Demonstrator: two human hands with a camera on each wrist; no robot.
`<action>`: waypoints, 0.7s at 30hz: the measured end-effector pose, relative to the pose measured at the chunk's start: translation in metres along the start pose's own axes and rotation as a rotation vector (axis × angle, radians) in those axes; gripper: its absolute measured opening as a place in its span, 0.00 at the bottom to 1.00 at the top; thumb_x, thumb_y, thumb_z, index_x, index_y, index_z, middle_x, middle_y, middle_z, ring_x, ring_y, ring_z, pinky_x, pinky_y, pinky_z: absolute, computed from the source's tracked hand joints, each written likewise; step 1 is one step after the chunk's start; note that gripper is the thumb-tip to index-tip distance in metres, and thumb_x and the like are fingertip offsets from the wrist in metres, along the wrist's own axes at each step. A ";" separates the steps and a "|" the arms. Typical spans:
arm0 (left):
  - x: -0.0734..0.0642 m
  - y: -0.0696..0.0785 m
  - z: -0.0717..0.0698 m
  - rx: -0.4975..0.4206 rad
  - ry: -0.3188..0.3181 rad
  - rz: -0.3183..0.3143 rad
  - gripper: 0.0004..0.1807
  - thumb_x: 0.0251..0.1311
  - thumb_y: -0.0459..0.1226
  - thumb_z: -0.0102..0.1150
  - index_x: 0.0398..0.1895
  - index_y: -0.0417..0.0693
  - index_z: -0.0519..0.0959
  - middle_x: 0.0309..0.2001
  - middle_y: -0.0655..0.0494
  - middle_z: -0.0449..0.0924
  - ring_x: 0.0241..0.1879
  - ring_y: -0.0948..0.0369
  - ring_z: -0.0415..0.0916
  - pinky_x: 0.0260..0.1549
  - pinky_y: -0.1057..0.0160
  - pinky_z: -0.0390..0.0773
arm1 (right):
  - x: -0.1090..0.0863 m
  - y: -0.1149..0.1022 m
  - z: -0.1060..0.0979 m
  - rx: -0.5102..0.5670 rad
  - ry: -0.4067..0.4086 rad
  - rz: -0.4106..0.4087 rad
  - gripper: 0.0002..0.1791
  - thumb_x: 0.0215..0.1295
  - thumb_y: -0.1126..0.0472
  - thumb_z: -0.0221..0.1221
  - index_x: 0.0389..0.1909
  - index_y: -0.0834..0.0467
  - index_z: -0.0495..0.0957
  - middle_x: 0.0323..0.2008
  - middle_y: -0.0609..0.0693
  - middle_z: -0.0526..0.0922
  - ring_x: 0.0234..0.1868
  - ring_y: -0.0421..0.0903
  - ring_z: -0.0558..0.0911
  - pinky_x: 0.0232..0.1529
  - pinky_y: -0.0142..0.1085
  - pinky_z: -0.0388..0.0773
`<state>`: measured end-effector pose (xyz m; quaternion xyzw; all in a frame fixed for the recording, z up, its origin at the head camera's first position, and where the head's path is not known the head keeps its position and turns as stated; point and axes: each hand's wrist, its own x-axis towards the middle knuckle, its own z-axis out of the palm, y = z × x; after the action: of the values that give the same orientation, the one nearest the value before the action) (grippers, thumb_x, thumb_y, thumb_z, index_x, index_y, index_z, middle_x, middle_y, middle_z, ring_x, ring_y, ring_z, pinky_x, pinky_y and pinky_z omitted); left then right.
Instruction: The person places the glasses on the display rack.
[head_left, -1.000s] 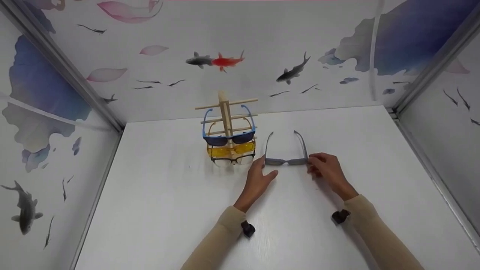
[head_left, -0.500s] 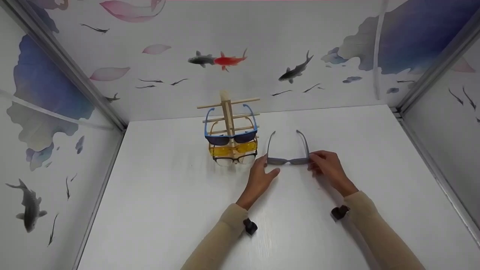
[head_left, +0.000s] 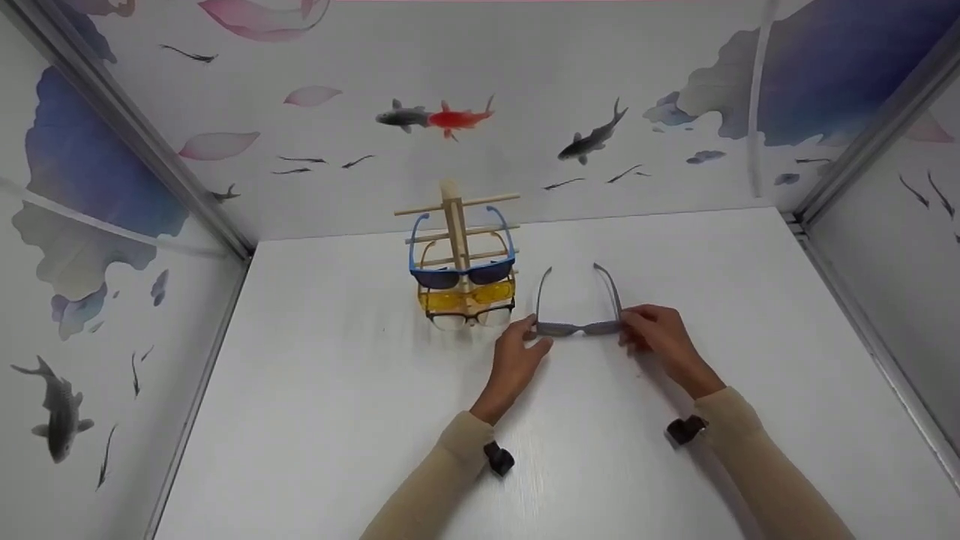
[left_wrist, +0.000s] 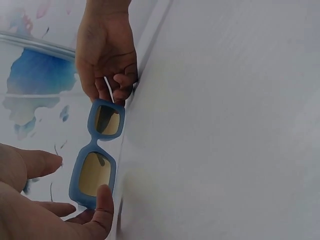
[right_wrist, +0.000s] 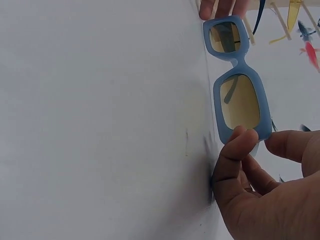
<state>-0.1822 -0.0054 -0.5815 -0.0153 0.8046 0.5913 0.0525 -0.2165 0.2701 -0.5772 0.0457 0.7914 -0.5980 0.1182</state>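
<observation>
A pair of sunglasses [head_left: 577, 329] with a thick blue-grey frame and brownish-yellow lenses stands out in front of me, its temples unfolded and pointing to the back wall. My left hand [head_left: 516, 358] holds the left end of the frame. In the left wrist view one bent finger crosses the lens corner, and another digit sticks out free above. At the opposite end, my right hand [head_left: 664, 341] pinches the frame's corner; the right wrist view shows its fingers [right_wrist: 235, 160] curled there. Whether the sunglasses touch the table cannot be told.
Left of the sunglasses stands a wooden eyewear rack [head_left: 454, 225] with several crossbars. It carries blue sunglasses [head_left: 463, 276], yellow-lensed glasses [head_left: 466, 297] and black-rimmed clear glasses [head_left: 471, 318]. Printed panels wall in the white table [head_left: 337, 420] at the back and sides.
Over the last half second both hands have drawn the sunglasses slightly towards me. Their grip looks the same, and the rack with its glasses has stayed in place.
</observation>
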 end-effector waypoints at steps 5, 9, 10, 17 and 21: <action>-0.003 -0.002 -0.002 -0.072 0.006 -0.033 0.28 0.76 0.35 0.66 0.75 0.32 0.77 0.65 0.42 0.85 0.63 0.51 0.83 0.63 0.54 0.84 | -0.006 0.000 -0.003 0.036 -0.028 0.004 0.27 0.85 0.53 0.60 0.67 0.74 0.78 0.42 0.60 0.89 0.38 0.45 0.88 0.39 0.33 0.87; -0.007 0.000 -0.004 -0.184 -0.025 -0.093 0.29 0.77 0.34 0.65 0.76 0.31 0.75 0.63 0.41 0.85 0.60 0.55 0.85 0.56 0.60 0.87 | -0.010 0.000 -0.005 0.063 -0.040 0.011 0.27 0.85 0.54 0.60 0.67 0.75 0.76 0.42 0.60 0.89 0.38 0.45 0.89 0.39 0.34 0.88; -0.007 0.000 -0.005 -0.208 -0.030 -0.107 0.29 0.77 0.34 0.65 0.76 0.31 0.74 0.62 0.42 0.85 0.58 0.56 0.86 0.55 0.61 0.88 | -0.012 0.000 -0.005 0.066 -0.042 0.010 0.27 0.85 0.54 0.60 0.68 0.75 0.76 0.43 0.60 0.89 0.38 0.45 0.89 0.39 0.34 0.88; -0.009 0.004 -0.010 -0.248 -0.042 -0.181 0.25 0.76 0.33 0.65 0.73 0.35 0.79 0.54 0.49 0.87 0.47 0.60 0.86 0.51 0.63 0.88 | -0.023 0.000 -0.007 0.043 -0.057 0.020 0.29 0.86 0.52 0.59 0.70 0.74 0.74 0.47 0.60 0.88 0.42 0.47 0.88 0.43 0.35 0.88; -0.011 0.004 -0.012 -0.255 -0.060 -0.178 0.24 0.74 0.31 0.66 0.71 0.35 0.81 0.54 0.47 0.88 0.46 0.61 0.85 0.50 0.63 0.88 | -0.031 -0.002 -0.007 0.047 -0.064 0.027 0.30 0.85 0.51 0.60 0.70 0.73 0.75 0.48 0.61 0.87 0.43 0.47 0.87 0.46 0.34 0.88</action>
<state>-0.1727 -0.0164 -0.5732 -0.0755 0.7165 0.6819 0.1261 -0.1877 0.2787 -0.5662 0.0399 0.7723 -0.6159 0.1503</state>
